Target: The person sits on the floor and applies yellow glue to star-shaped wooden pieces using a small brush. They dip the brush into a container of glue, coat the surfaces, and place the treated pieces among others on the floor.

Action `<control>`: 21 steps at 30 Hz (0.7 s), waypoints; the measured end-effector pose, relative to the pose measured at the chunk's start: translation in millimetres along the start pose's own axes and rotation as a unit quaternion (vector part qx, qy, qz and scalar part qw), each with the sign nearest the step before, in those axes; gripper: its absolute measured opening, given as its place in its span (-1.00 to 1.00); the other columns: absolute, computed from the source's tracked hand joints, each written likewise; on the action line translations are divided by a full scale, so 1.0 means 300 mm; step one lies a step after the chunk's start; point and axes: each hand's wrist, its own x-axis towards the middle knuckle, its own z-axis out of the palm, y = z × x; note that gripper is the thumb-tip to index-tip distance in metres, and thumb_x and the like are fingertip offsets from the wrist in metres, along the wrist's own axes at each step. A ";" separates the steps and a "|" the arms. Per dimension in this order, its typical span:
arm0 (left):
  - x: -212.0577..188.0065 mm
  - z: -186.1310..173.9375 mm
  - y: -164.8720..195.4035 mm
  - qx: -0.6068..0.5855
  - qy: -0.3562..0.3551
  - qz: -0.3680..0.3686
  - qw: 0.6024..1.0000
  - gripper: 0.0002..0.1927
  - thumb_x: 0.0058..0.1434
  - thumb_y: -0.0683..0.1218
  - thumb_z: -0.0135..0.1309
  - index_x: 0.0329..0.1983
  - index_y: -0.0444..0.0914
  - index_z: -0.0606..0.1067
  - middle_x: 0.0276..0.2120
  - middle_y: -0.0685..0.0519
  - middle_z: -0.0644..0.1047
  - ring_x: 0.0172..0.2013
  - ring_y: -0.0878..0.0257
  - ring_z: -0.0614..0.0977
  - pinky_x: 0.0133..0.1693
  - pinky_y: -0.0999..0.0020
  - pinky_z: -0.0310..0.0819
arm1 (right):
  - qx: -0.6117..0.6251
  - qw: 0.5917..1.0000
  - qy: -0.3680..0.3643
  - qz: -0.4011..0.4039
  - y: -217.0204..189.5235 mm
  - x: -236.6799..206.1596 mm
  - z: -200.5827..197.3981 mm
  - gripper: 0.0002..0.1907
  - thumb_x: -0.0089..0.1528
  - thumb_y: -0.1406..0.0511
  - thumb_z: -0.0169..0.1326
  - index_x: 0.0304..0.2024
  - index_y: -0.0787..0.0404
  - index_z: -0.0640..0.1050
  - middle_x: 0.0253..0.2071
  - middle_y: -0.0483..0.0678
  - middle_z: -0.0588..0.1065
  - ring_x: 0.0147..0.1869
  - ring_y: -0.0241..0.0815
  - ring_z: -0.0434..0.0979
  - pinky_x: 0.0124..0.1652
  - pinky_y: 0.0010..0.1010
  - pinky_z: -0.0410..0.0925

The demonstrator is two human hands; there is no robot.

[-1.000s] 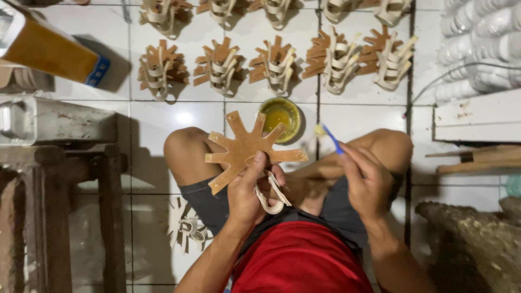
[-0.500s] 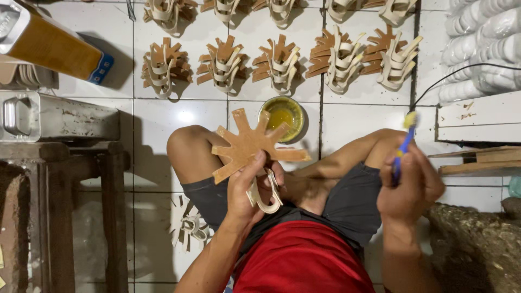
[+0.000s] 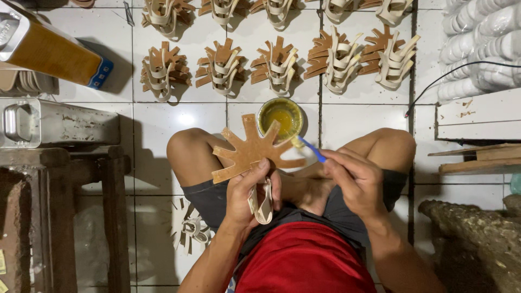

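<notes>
My left hand (image 3: 247, 192) holds a brown star-shaped piece (image 3: 249, 150) with several flat arms, raised above my crossed legs; a cream strap loop (image 3: 262, 202) hangs from it under my palm. My right hand (image 3: 355, 182) grips a blue-handled brush (image 3: 310, 149) whose tip touches the right arm of the brown piece. Just beyond the piece stands a small round pot of yellow glue (image 3: 280, 117) on the white tiled floor.
Rows of finished brown-and-cream strap pieces (image 3: 278, 64) lie on the tiles ahead. One cream piece (image 3: 187, 225) lies by my left thigh. A wooden stool with a metal tin (image 3: 57, 123) stands at left; white stacked soles (image 3: 477, 49) and wooden boards (image 3: 477, 160) at right.
My right hand, raised out to the right with the brush half a second ago, has come back in and set the brush tip against the brown piece. My left hand stayed put.
</notes>
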 end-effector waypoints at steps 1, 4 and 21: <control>0.002 -0.004 -0.002 -0.003 -0.016 -0.003 1.000 -0.58 0.50 0.03 -0.08 -0.37 -0.38 0.44 -0.61 -0.10 0.48 -0.66 0.17 0.50 -0.58 0.37 0.43 | -0.013 1.000 -0.005 -0.022 0.016 0.012 0.007 -0.77 0.38 0.44 0.04 0.06 0.35 0.60 -0.28 -0.08 0.58 -0.31 -0.42 0.55 -0.37 -0.64 0.42; 0.006 -0.023 0.008 -0.030 0.001 -0.020 0.999 -0.62 0.49 0.01 -0.12 -0.33 -0.38 0.41 -0.61 -0.11 0.48 -0.70 0.17 0.47 -0.63 0.40 0.38 | -0.085 0.994 -0.038 0.051 0.081 0.045 0.004 -0.79 0.33 0.41 0.07 -0.01 0.30 0.64 -0.35 -0.11 0.57 -0.35 -0.48 0.60 -0.53 -0.67 0.38; -0.028 -0.289 -0.002 -0.246 0.063 0.050 0.966 -0.77 0.29 -0.16 0.05 -0.01 -0.32 0.48 -0.02 -0.11 0.57 -0.02 0.05 0.62 -0.01 0.04 0.61 | -0.355 0.920 -0.168 -0.017 0.459 0.304 0.322 -0.81 0.33 0.26 0.03 -0.16 0.19 0.63 -0.17 0.17 0.52 -0.22 0.23 0.56 -0.23 0.00 0.42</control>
